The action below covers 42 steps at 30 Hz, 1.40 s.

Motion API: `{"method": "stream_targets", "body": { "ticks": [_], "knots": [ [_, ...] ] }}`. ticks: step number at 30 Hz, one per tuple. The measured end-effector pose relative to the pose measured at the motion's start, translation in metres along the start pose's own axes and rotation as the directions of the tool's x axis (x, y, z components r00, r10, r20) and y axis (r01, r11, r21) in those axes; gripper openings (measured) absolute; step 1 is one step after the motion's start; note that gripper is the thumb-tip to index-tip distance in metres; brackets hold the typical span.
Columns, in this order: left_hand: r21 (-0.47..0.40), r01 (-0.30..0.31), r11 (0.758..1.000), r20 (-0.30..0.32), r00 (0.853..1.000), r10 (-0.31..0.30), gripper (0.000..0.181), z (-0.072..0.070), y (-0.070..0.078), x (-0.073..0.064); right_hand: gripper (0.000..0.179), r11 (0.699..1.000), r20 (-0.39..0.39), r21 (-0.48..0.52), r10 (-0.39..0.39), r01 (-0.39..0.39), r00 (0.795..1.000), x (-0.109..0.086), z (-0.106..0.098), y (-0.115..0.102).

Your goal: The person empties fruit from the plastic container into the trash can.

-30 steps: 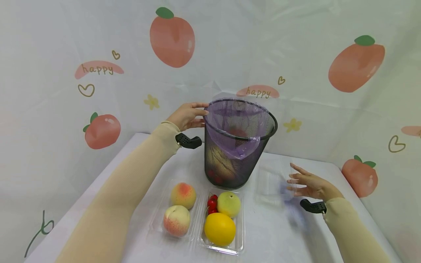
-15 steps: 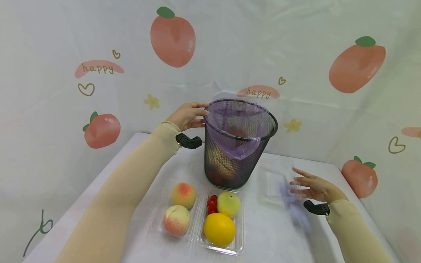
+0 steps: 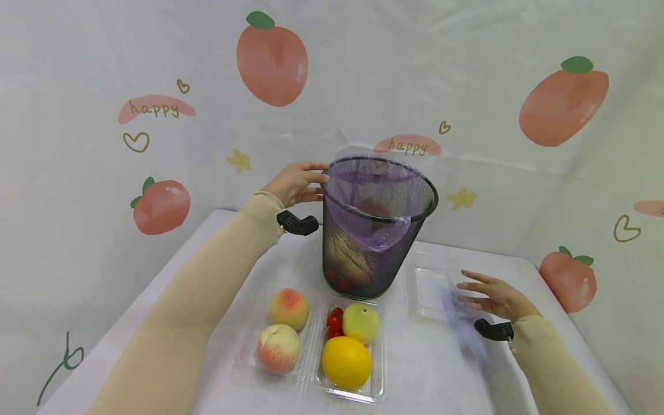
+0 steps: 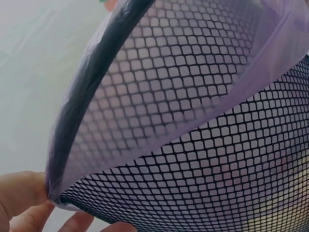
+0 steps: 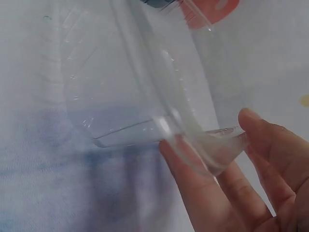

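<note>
At the left side of a black mesh bin (image 3: 391, 256) with a purple liner (image 3: 381, 230), my left hand (image 3: 293, 183) touches the rim and mesh with extended fingers. In the left wrist view the thumb (image 4: 26, 191) meets the rim while other fingertips touch the mesh below. My right hand (image 3: 495, 297) holds a clear plastic container (image 3: 430, 285) by its edge, low at the table's right. The right wrist view has thumb and fingers pinching the container wall (image 5: 159, 121). Whether it touches the table is hard to tell.
In front of the bin lies another clear clamshell box (image 3: 381, 369). Its left half holds two peaches (image 3: 280, 349); its right half holds red cherries (image 3: 335, 323), a green round fruit (image 3: 361, 323) and a yellow fruit (image 3: 346, 362). Yellowish and red items show through the bin's mesh.
My right hand has moved slightly down and right, and the clear container in it has tilted lower and flatter. My left hand has stayed at the bin.
</note>
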<state>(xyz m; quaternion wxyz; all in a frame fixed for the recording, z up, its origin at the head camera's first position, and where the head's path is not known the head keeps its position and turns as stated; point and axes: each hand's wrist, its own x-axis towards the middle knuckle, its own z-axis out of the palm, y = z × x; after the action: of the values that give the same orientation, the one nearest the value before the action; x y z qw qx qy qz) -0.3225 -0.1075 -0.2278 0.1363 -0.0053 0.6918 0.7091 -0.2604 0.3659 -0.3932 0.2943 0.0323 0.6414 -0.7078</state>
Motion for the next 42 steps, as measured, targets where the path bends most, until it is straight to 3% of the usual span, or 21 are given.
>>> {"method": "stream_targets", "body": {
  "ticks": [17, 32, 42],
  "knots": [
    [0.003, -0.004, 1.000, 0.000, 1.000, 0.004, 0.045, 0.000, 0.000, 0.002, 0.036, 0.999, -0.118, 0.035, -0.025, 0.029, 0.993, 0.004, 0.005, 0.009],
    [0.002, 0.000, 1.000, -0.001, 1.000, 0.000, 0.045, 0.001, 0.000, 0.000, 0.029, 0.999, -0.204, 0.035, 0.007, 0.000, 0.979, 0.003, 0.006, 0.009],
    [0.017, -0.012, 1.000, 0.003, 1.000, 0.012, 0.045, -0.001, -0.001, 0.002, 0.027, 0.987, -0.181, 0.158, -0.007, 0.036, 0.983, -0.005, -0.006, 0.007]
  ]
}}
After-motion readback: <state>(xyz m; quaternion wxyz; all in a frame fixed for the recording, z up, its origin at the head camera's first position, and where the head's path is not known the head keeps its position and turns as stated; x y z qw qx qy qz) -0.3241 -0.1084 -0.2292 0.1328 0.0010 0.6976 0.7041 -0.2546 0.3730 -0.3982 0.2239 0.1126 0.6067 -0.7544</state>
